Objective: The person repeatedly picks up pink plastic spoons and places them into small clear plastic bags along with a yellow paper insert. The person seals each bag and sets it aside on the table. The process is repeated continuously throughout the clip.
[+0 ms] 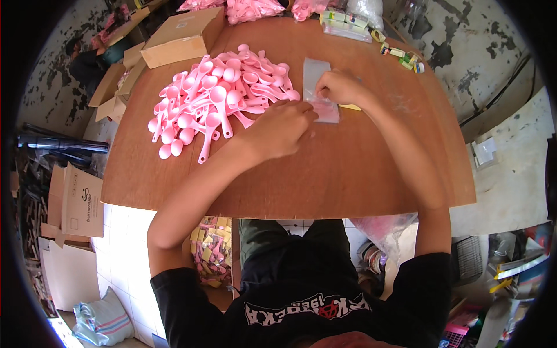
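Observation:
Pink plastic measuring spoons [218, 97] lie in a large heap on the left of the brown table. My left hand [283, 132] is closed beside the heap's right side, its fingertips by the lower end of a clear plastic bag [328, 113]. What those fingers pinch, if anything, is hidden. Fingers curled, my right hand [342, 88] pinches at the bag from the right. Under and behind it lies a strip of clear plastic bags [316, 68]. A yellow slip [350, 107] shows partly beneath my right wrist.
A closed cardboard box [183, 37] stands at the table's far left. Packs of pink spoons [252, 10] line the far edge. Small yellow-green rolls [406, 60] lie far right. Below the table's front edge, a box holds bagged spoons with yellow slips [213, 246].

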`<state>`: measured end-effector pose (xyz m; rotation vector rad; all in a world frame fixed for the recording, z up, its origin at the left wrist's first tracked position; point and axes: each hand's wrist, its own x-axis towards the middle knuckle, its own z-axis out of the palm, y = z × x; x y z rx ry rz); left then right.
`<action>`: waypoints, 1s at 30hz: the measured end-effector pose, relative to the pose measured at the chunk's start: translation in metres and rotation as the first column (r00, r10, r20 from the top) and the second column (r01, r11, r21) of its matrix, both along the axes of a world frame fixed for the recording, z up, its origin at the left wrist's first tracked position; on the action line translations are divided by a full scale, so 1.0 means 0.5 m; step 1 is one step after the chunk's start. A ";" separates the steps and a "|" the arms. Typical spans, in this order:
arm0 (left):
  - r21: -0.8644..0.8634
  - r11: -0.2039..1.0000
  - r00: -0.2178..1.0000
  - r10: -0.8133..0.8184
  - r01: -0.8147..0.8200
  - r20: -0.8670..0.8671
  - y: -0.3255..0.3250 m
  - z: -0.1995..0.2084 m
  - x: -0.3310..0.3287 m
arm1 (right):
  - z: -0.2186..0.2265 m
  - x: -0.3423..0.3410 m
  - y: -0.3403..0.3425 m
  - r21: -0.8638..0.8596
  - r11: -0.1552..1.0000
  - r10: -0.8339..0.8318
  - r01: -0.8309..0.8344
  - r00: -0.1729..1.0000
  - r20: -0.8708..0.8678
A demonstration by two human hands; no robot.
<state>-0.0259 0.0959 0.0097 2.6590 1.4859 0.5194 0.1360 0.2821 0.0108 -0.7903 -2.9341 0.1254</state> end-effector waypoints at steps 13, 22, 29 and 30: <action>0.347 0.884 0.926 0.204 -0.314 0.318 0.002 -0.046 0.039 | 0.083 0.116 -0.269 0.501 0.863 -0.007 -0.062 0.991 0.135; -0.061 0.993 0.638 0.113 -0.102 0.762 -0.174 -0.022 0.017 | 0.064 0.154 -0.220 -0.033 0.999 -0.003 -0.010 0.935 -0.356; -0.331 0.943 0.077 0.331 -0.023 0.940 -0.185 -0.010 -0.008 | 0.022 0.185 -0.117 0.092 0.954 -0.258 0.284 0.940 -0.222; -0.311 0.950 0.085 0.311 -0.017 0.946 -0.182 -0.014 -0.013 | 0.022 0.191 -0.114 0.095 0.954 -0.259 0.285 0.941 -0.219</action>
